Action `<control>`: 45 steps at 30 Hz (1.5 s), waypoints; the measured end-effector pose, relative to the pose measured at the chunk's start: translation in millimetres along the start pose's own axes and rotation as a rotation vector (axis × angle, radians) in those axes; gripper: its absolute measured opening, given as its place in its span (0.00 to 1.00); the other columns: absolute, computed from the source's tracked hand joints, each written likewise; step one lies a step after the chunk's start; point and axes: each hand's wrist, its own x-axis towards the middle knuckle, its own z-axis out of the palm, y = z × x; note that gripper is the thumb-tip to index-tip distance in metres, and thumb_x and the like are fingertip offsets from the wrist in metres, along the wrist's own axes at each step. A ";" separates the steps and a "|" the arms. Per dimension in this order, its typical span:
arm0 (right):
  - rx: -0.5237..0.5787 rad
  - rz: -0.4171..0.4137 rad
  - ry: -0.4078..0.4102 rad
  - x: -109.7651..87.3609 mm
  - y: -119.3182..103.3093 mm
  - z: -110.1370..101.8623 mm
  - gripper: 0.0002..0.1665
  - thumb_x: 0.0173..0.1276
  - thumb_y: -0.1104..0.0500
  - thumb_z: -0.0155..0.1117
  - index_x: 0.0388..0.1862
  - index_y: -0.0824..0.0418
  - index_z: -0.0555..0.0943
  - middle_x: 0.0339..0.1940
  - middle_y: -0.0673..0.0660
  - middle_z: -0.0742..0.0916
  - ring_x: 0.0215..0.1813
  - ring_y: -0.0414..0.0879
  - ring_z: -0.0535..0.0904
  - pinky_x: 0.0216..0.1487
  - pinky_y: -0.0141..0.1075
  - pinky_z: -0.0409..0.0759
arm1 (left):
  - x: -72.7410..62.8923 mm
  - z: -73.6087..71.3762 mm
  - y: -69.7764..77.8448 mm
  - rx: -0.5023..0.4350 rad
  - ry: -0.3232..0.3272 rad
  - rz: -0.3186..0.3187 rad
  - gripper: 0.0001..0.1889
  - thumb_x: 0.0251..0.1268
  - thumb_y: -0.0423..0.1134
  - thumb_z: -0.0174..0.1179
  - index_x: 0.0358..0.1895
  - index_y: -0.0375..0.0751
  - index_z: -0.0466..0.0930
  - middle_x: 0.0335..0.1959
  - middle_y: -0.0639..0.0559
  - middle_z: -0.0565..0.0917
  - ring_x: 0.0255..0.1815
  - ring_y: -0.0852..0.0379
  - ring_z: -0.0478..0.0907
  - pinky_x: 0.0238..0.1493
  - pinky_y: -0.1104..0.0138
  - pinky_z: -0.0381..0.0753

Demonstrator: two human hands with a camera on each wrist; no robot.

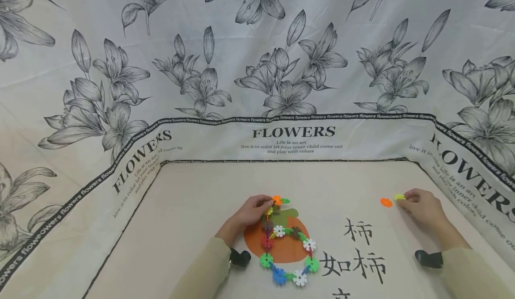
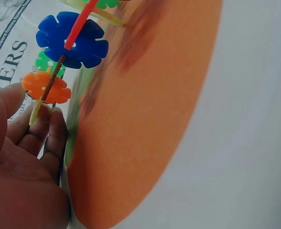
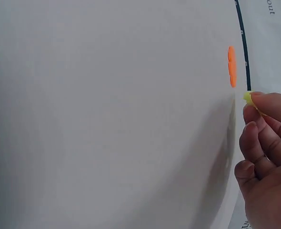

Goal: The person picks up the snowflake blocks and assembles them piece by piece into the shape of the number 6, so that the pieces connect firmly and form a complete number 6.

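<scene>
My left hand (image 1: 254, 208) pinches the upper end of a chain of flower-shaped interlocking plastic discs (image 1: 266, 260). Below the hand the chain forms a loop of green, blue, white and red pieces. Just past the fingertips an orange disc (image 1: 277, 200) joins a green one (image 1: 285, 200). The left wrist view shows a dark blue disc (image 2: 83, 55) close to that hand (image 2: 28, 176). At the far right, thumb and fingers of my right hand (image 1: 424, 205) pinch a yellow disc (image 1: 399, 197), partly covered by them. Beside it lies a loose orange disc (image 3: 232, 67).
The pale table cloth (image 1: 193, 183) bears a printed orange persimmon (image 1: 287, 252) beneath the chain and black characters (image 1: 356, 265) right of it. A white flower-print curtain (image 1: 293, 138) closes off the back and both sides. Dark wrist cameras (image 1: 427, 259) sit under both wrists.
</scene>
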 end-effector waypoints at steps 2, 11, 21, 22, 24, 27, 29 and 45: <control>0.023 -0.032 0.012 -3.2 -8.9 2.9 0.27 0.73 0.56 0.63 0.57 0.78 0.72 0.36 0.67 0.85 0.32 0.50 0.80 0.29 0.38 0.78 | -0.4 0.0 0.0 0.001 0.002 -0.001 0.21 0.78 0.52 0.57 0.62 0.43 0.81 0.57 0.50 0.81 0.58 0.50 0.75 0.69 0.48 0.71; 0.200 -0.118 -0.046 -13.4 -71.0 17.8 0.28 0.79 0.53 0.59 0.66 0.73 0.70 0.41 0.64 0.88 0.36 0.45 0.80 0.33 0.34 0.78 | 0.6 0.6 0.9 -0.001 0.006 0.000 0.21 0.78 0.53 0.56 0.61 0.42 0.81 0.57 0.50 0.82 0.58 0.50 0.76 0.69 0.48 0.70; 0.333 -0.192 -0.256 -24.8 -122.9 54.8 0.25 0.77 0.55 0.63 0.65 0.69 0.73 0.42 0.63 0.89 0.41 0.52 0.81 0.40 0.37 0.80 | 1.4 0.6 0.4 0.001 -0.009 -0.016 0.21 0.79 0.52 0.54 0.60 0.41 0.82 0.56 0.50 0.83 0.59 0.50 0.76 0.69 0.48 0.70; 0.346 -0.190 -0.278 -25.7 -127.1 59.0 0.25 0.76 0.55 0.64 0.64 0.69 0.73 0.41 0.63 0.89 0.41 0.52 0.81 0.40 0.37 0.80 | 1.1 0.5 0.0 -0.001 -0.011 -0.017 0.21 0.79 0.52 0.54 0.61 0.40 0.81 0.56 0.50 0.83 0.58 0.51 0.76 0.69 0.48 0.70; 0.367 -0.192 -0.317 -27.6 -135.3 67.3 0.24 0.76 0.56 0.64 0.63 0.70 0.74 0.41 0.63 0.89 0.40 0.51 0.81 0.40 0.36 0.81 | 0.7 0.5 -0.4 -0.003 -0.014 -0.014 0.21 0.79 0.51 0.54 0.61 0.40 0.81 0.55 0.50 0.83 0.58 0.51 0.76 0.69 0.48 0.71; 0.418 -0.201 -0.361 -29.8 -147.0 78.8 0.22 0.77 0.58 0.63 0.61 0.72 0.74 0.41 0.63 0.90 0.41 0.51 0.84 0.41 0.36 0.83 | 0.4 0.2 0.3 0.001 -0.019 -0.002 0.21 0.80 0.50 0.54 0.61 0.39 0.81 0.55 0.49 0.83 0.58 0.50 0.76 0.69 0.48 0.70; 0.447 -0.214 -0.384 -30.4 -154.4 86.2 0.21 0.77 0.59 0.62 0.59 0.73 0.74 0.40 0.64 0.90 0.42 0.50 0.86 0.42 0.35 0.83 | 0.3 -0.4 1.7 0.005 -0.023 0.004 0.21 0.80 0.50 0.54 0.61 0.38 0.80 0.56 0.48 0.82 0.59 0.50 0.76 0.69 0.48 0.69; 0.569 -0.215 -0.522 -28.9 -196.0 134.1 0.15 0.76 0.63 0.60 0.50 0.77 0.79 0.37 0.64 0.90 0.36 0.46 0.85 0.42 0.37 0.85 | 0.5 -2.3 3.6 0.008 -0.034 -0.020 0.21 0.80 0.51 0.54 0.62 0.40 0.80 0.57 0.49 0.82 0.59 0.50 0.75 0.71 0.48 0.68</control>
